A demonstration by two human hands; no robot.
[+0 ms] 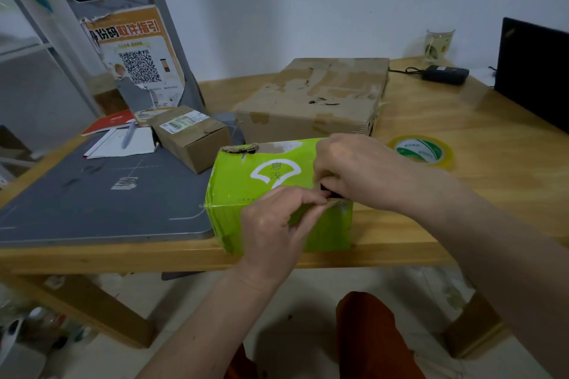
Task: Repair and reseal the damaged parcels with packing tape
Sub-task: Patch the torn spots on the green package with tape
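A green parcel (243, 188) with a torn top-left corner stands at the table's front edge. My left hand (274, 224) pinches a torn flap or tape strip at the parcel's near top edge. My right hand (354, 169) lies over the parcel's right end with its fingers curled at a small dark gap in the box; what they hold is hidden. A roll of clear packing tape (421, 151) with a green-and-white core lies flat on the table to the right. Behind are a large battered brown carton (311, 95) and a small brown box (191, 135).
A grey scale mat (92, 200) covers the table's left part, with a notepad and pen (123, 140) on it. A stand with a QR-code poster (138, 64) rises at the back left. A laptop (532, 71), a power adapter (445, 74) and a glass (438, 43) are back right.
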